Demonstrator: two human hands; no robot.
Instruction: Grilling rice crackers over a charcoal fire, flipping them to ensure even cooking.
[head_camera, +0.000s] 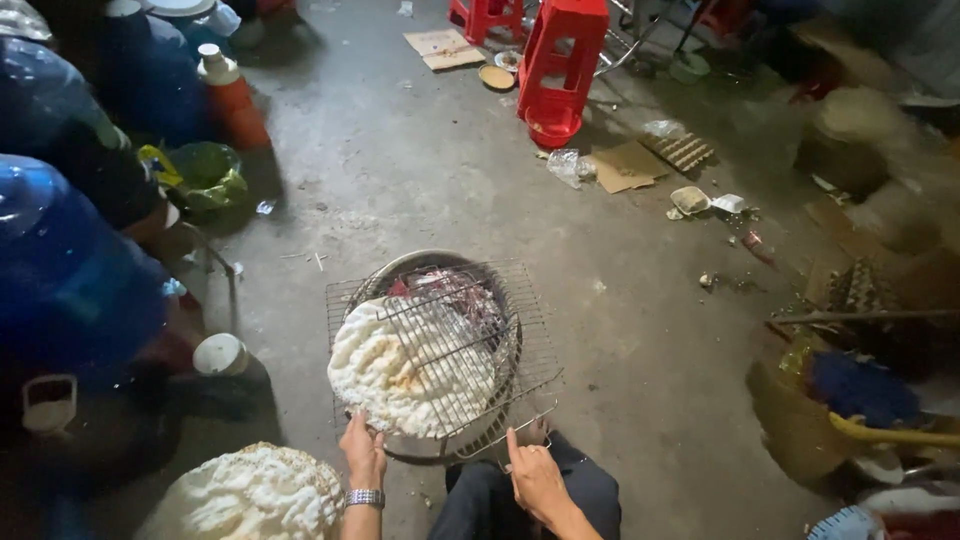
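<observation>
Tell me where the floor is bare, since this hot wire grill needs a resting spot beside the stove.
Bare concrete lies beyond the wire grill, up to the red stool, and to its right before the littered scraps. The left is crowded with blue drums and a white cup; a puffed cracker sits by the left hand. The right hand touches the grill's edge.
</observation>
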